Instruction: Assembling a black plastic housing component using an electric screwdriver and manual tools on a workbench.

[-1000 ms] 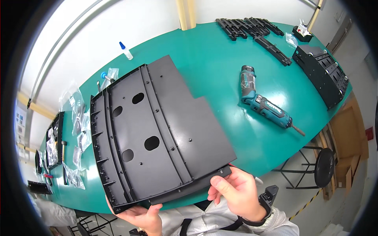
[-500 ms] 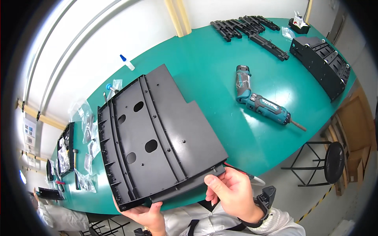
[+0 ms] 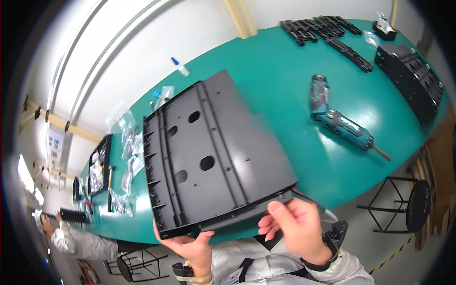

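A large black molded panel (image 3: 256,142) with ribs, rails and several oval holes is tilted up before me over the green table. Its near left corner rests in my left hand (image 3: 190,249), fingers beneath and thumb at the near edge. My right hand (image 3: 299,225) is closed at the near right corner, thumb in front and fingers curled by the edge. Along that near edge runs a narrow dark strip (image 3: 247,213). Something thin and red (image 3: 304,195) shows just behind the right corner, partly hidden by the panel and hand.
A teal cordless screwdriver (image 3: 344,126) lies right on the green table (image 3: 266,61). Black rail parts (image 3: 318,31) and a black housing (image 3: 411,80) stand farther back. Bagged parts (image 3: 126,190) and a hammer (image 3: 110,187) lie left. A stool (image 3: 418,206) stands right; a co-worker (image 3: 78,242) is far left.
My view has swung left, so the table's things sit farther right, and more of the co-worker shows. Both hands keep their places at the panel's near corners.
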`<state>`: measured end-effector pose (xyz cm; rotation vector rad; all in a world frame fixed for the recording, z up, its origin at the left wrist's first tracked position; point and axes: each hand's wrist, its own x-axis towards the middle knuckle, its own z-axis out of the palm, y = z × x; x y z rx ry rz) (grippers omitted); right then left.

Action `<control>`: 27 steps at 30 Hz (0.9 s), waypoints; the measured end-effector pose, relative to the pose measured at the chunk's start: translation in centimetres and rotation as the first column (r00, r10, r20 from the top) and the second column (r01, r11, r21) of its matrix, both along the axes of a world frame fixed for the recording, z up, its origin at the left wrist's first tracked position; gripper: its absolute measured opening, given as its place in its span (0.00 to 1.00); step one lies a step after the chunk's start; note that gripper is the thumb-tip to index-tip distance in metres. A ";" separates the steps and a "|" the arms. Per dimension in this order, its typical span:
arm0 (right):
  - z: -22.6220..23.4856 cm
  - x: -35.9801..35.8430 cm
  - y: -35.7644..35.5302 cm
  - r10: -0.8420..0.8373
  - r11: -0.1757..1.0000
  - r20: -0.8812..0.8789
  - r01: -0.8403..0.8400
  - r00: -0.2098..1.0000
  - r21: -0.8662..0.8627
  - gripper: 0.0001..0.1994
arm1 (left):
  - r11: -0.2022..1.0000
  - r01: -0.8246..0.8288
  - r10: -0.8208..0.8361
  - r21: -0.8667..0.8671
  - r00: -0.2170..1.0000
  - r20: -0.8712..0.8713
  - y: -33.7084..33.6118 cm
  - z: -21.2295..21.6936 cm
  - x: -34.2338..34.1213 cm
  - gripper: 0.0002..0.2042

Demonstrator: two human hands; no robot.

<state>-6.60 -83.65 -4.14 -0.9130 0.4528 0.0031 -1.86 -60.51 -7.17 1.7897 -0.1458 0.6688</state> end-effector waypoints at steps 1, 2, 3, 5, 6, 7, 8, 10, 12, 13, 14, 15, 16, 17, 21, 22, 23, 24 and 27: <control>-0.1 0.1 -0.1 0.002 0.998 0.010 -0.003 1.000 0.069 0.15 | 1.000 -0.010 0.010 0.010 1.000 -0.011 0.1 -0.2 0.1 0.63; -0.2 0.2 0.1 -0.002 0.998 0.006 0.002 1.000 0.057 0.15 | 1.000 0.002 -0.002 -0.014 1.000 -0.020 0.2 -0.2 0.2 0.64; -0.1 0.4 0.2 -0.012 0.998 0.016 0.012 1.000 0.057 0.15 | 1.000 0.003 -0.003 -0.015 1.000 -0.027 0.2 -0.3 0.1 0.64; -0.1 0.7 0.7 -0.003 0.999 0.031 0.002 1.000 0.049 0.16 | 0.999 0.028 -0.029 -0.032 0.999 -0.037 0.6 -0.2 0.4 0.64; -0.3 0.5 0.9 -0.032 0.999 0.032 0.032 0.999 -0.015 0.17 | 0.999 0.020 -0.021 -0.046 0.999 -0.036 0.7 -0.2 0.3 0.64; -0.5 0.4 1.2 -0.063 0.994 0.038 0.066 0.997 -0.083 0.19 | 0.999 0.020 -0.022 -0.046 0.999 -0.036 0.6 -0.4 0.4 0.64; -0.6 0.3 1.5 -0.060 0.993 0.041 0.064 0.997 -0.103 0.19 | 0.999 0.024 -0.025 -0.048 0.999 -0.035 0.6 -0.5 0.5 0.65; -0.7 0.0 1.8 -0.109 0.981 0.100 0.123 0.989 -0.150 0.20 | 0.996 0.044 -0.047 -0.075 0.998 -0.032 0.4 0.1 0.5 0.66; -0.8 0.0 2.5 -0.127 0.991 0.095 0.131 0.987 -0.031 0.19 | 0.995 0.047 -0.050 -0.091 0.998 -0.032 0.7 0.3 0.2 0.67; -1.1 0.2 2.5 -0.079 0.996 0.086 0.082 0.993 -0.032 0.19 | 0.993 0.055 -0.059 -0.107 0.998 -0.030 1.1 -0.3 0.2 0.68; -1.3 0.4 2.6 -0.030 0.999 0.072 0.032 0.997 -0.029 0.19 | 0.989 0.063 -0.066 -0.131 0.998 -0.021 1.8 -1.4 0.2 0.71; -1.3 0.6 2.7 0.016 1.000 0.057 -0.014 0.998 -0.026 0.19 | 0.990 0.068 -0.068 -0.123 0.998 -0.001 2.0 -1.8 0.2 0.70; -1.2 0.6 3.0 0.061 0.998 0.036 -0.060 0.998 -0.013 0.19 | 0.992 0.070 -0.069 -0.108 0.997 0.015 2.0 -1.8 0.1 0.69; -1.1 0.7 3.3 0.076 0.997 0.051 -0.077 0.996 0.006 0.18 | 0.993 0.071 -0.071 -0.093 0.997 0.002 1.7 -1.9 0.1 0.69; 1.5 1.1 5.0 -0.054 0.998 0.070 0.052 0.996 0.027 0.17 | 0.999 0.040 -0.038 0.008 0.990 -0.137 1.3 0.7 -1.1 0.64; 1.7 1.2 5.0 -0.059 0.998 0.075 0.057 0.995 0.021 0.17 | 0.999 0.031 -0.026 0.030 0.988 -0.150 1.4 0.6 -1.1 0.64; 1.8 1.2 5.0 -0.053 0.999 0.055 0.052 0.997 0.016 0.17 | 0.999 0.035 -0.031 0.024 0.989 -0.147 1.4 0.6 -1.0 0.64; 1.9 1.1 5.0 -0.047 0.999 0.034 0.046 0.998 0.014 0.17 | 0.998 0.051 -0.048 0.020 0.991 -0.128 1.4 0.7 -0.9 0.64; 1.8 1.2 5.1 -0.071 0.997 0.046 0.071 0.996 -0.003 0.17 | 0.996 0.076 -0.070 0.057 0.993 -0.099 1.9 0.2 -0.7 0.64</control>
